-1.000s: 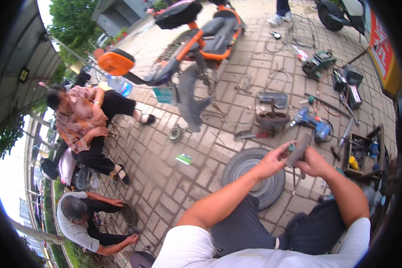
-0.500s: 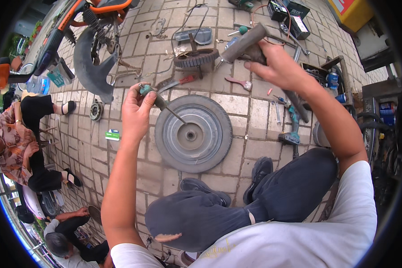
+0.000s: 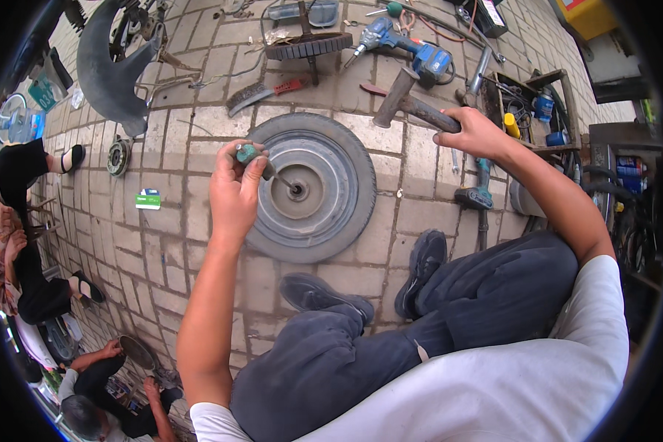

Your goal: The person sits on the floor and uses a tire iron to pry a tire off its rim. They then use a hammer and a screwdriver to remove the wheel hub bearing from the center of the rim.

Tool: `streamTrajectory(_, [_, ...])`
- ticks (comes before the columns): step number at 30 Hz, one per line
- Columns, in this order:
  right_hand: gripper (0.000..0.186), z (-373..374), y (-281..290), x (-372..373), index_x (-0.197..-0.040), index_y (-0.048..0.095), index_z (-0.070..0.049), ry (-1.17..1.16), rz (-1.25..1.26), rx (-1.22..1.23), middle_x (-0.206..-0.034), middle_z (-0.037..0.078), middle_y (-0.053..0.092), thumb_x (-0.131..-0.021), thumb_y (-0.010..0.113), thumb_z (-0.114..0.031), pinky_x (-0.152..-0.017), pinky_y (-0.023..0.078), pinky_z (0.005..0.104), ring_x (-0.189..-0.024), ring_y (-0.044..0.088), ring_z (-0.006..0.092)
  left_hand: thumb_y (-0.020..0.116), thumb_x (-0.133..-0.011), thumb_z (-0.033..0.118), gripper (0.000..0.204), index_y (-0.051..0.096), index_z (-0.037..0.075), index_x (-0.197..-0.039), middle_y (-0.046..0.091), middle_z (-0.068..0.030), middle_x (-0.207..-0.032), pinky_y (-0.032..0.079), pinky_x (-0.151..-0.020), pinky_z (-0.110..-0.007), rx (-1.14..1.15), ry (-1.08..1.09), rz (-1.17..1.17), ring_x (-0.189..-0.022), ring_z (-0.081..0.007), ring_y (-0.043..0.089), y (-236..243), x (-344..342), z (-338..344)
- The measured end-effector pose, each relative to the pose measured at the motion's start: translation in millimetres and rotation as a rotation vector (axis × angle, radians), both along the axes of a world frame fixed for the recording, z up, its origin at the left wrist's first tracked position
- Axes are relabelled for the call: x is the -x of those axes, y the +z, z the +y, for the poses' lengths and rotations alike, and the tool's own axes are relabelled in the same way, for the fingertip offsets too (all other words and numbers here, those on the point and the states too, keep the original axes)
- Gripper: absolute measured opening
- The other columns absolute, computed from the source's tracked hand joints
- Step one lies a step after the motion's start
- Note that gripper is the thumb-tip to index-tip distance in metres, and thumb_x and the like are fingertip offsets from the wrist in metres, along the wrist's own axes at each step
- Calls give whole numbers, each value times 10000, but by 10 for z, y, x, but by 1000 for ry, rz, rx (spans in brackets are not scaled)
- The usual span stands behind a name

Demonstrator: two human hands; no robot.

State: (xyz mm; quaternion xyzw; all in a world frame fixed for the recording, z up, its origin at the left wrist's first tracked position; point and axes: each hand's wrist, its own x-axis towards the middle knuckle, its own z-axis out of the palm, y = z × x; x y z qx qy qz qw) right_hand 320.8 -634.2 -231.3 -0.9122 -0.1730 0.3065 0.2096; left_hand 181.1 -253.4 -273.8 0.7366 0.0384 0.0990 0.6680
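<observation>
A wheel with a black tyre (image 3: pixel 357 173) lies flat on the paving in front of me. My left hand (image 3: pixel 233 193) is closed around a screwdriver (image 3: pixel 249 154) with a green handle. Its shaft slants down to the hub (image 3: pixel 297 191) in the wheel's middle, and the tip is at or just by the centre hole. In my right hand (image 3: pixel 479 135) is a hammer (image 3: pixel 398 96), gripped by its dark handle. The hammer head is raised above the paving, right of the wheel and apart from the screwdriver.
Beyond the wheel lie a red-handled brush (image 3: pixel 269 94), a ribbed gear-like wheel on a shaft (image 3: pixel 309 47) and a blue impact wrench (image 3: pixel 401 46). A teal power tool (image 3: pixel 479 190) and a tool crate (image 3: pixel 567 110) stand right. Two people sit at left near a green card (image 3: pixel 147 199).
The hammer has come down and turned, with its head now pointing left. The screwdriver tip has shifted to the hub's centre. My view has tilted, so the ground things sit higher and further left.
</observation>
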Motion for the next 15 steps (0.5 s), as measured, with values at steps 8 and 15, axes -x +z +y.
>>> streamTrajectory(8, [252,-55,118,157,-924,574,41,-227,458,-429,-791,57,542,-689,560,-47,-619,405,264,-710,501,127,557,-953,12,268,473,-5,-1207,601,-89,-1073,499,-850,-271,57,-59,49,-974,-143,606,-209,-59,50])
streamTrajectory(15, [356,-188,158,181,-1106,536,42,-516,798,-784,-817,108,572,-798,428,-100,-600,509,288,-643,590,175,577,-964,100,278,477,12,-1209,599,-86,-1074,507,-852,-311,-22,-123,80,-970,-172,618,-286,-136,28])
